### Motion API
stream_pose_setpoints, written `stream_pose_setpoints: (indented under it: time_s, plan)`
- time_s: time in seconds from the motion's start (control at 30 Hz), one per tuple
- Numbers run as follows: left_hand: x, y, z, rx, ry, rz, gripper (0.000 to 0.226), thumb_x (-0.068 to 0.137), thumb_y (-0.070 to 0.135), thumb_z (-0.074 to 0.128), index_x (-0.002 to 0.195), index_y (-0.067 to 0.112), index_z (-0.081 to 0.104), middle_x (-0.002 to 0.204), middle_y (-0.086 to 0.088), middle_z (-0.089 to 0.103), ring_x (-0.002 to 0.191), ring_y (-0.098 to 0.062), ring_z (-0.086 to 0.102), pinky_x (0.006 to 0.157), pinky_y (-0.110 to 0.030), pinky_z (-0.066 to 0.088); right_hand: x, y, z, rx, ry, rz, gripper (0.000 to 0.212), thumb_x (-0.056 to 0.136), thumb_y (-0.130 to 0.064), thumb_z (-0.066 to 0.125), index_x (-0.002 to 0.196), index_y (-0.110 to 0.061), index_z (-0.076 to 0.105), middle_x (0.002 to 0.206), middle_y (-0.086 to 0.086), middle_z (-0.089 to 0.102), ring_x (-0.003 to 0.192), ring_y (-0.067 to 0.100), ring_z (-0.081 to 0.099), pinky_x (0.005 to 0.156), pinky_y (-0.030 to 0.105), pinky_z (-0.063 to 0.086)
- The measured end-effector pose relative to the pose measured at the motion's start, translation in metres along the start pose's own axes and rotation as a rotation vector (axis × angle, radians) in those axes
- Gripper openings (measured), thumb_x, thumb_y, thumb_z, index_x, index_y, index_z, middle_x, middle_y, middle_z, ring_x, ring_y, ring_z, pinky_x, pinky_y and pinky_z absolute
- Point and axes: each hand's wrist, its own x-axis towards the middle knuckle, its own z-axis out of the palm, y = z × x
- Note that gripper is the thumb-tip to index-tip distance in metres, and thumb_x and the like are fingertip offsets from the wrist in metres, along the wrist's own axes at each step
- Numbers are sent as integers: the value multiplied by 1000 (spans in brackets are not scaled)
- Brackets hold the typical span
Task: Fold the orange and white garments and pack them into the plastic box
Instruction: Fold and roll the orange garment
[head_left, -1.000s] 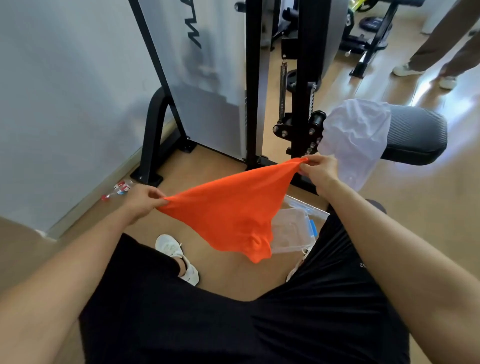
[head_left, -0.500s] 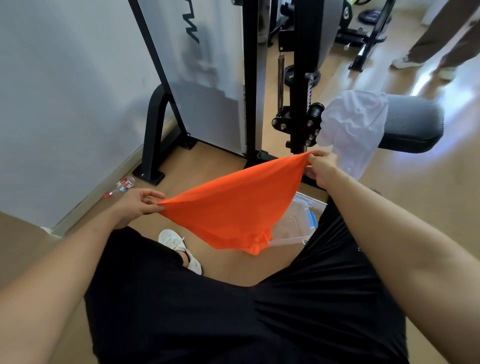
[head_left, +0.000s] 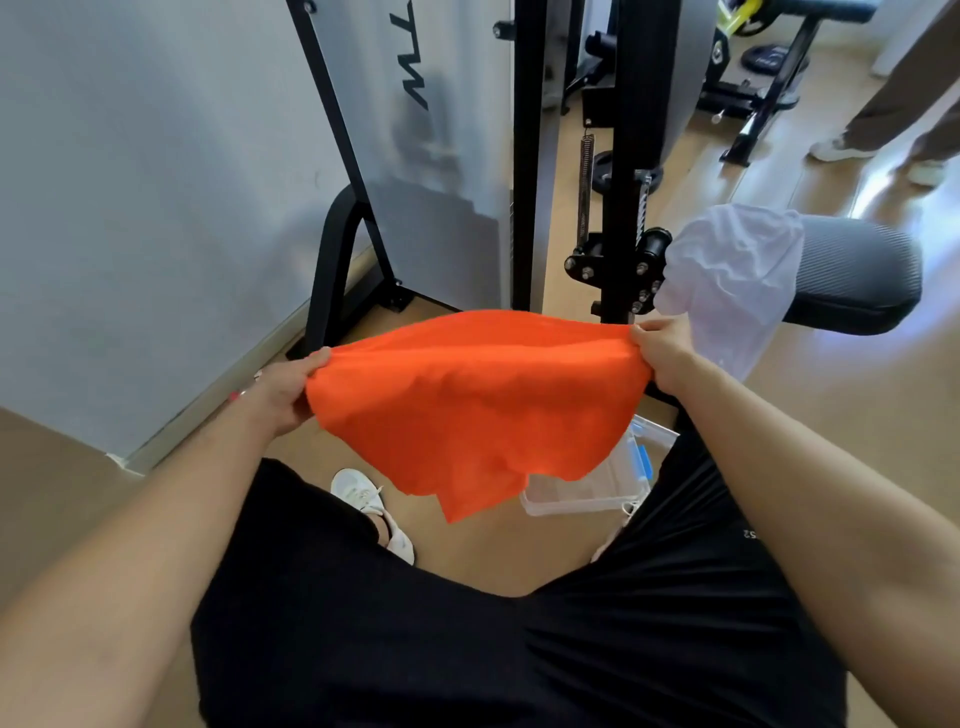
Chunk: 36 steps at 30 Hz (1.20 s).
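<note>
Left hand (head_left: 283, 387) and right hand (head_left: 662, 353) both pinch the orange garment (head_left: 478, 410) taut above plastic box (head_left: 587, 493); white garment (head_left: 727, 280) on seat (head_left: 857, 275).

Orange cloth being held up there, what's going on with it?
A seated person holds the orange garment spread in the air between both hands, the left hand and right hand each gripping an upper corner. It hangs above the clear plastic box on the floor, not yet folded. The white garment lies draped over a dark padded seat to the right, untouched. Nothing can be seen in the part of the box that shows.
</note>
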Motion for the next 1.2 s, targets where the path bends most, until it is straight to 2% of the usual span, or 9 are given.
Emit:
stream_pose_setpoints:
  time_s: [0.07,0.1,0.17,0.23,0.37,0.5,0.7,0.9,1.2]
  plan:
    - [4,-7,6,24,117,-57,26,89,35,72,102,13,68,79,-2,64,69,-14,59,54,-27,58,-4,6,8,-11,25,42,23,95,-19,68,114,-6,70,101,12,65,86,23,62,71,33,55]
    - [3,-9,8,27,162,-65,20,88,33,75,90,15,66,70,0,61,65,-14,58,50,-27,58,-6,8,11,4,16,69,25,92,-21,72,113,-8,70,100,11,65,87,23,63,75,35,57]
    - [-1,-14,14,10,225,-74,22,85,30,78,82,17,61,70,0,60,66,-15,59,53,-31,59,-13,11,13,57,-33,124,25,88,-20,78,109,-10,70,93,9,65,81,22,64,67,34,57]
    - [-6,-19,17,-22,272,-67,23,86,29,78,83,16,59,78,-2,60,69,-16,60,63,-37,59,-18,16,15,116,-70,141,25,89,-18,77,111,-10,69,93,9,65,81,22,64,63,34,57]
    - [-15,-25,28,-88,280,42,12,92,24,71,89,16,62,91,-5,65,79,-18,64,68,-35,55,-34,23,26,214,-87,76,19,94,-22,70,111,-14,71,108,13,67,101,31,65,89,52,59]
    - [-34,-32,59,-138,189,111,5,94,21,67,95,16,66,92,-7,68,81,-22,65,74,-36,56,-69,20,48,312,-153,-18,8,94,-23,68,99,-21,75,102,10,70,90,23,62,70,39,55]
    - [-73,-49,113,-140,53,186,10,95,20,66,99,12,71,79,-3,73,71,-16,70,66,-31,56,-135,-2,83,365,-357,-169,17,93,-14,71,109,-9,76,91,4,76,77,7,71,67,20,56]
    - [-97,-72,137,-87,32,292,11,90,12,71,99,6,75,80,-4,76,73,-16,74,68,-30,62,-165,4,109,178,-456,-296,15,91,-17,75,105,-19,79,96,-1,79,94,16,75,85,31,60]
    - [-108,-82,138,-111,-41,296,22,99,2,51,99,-3,73,82,-15,73,68,-16,73,64,-28,62,-181,24,112,-52,-420,-530,30,79,-15,83,108,-20,78,95,-8,78,89,8,73,82,25,59]
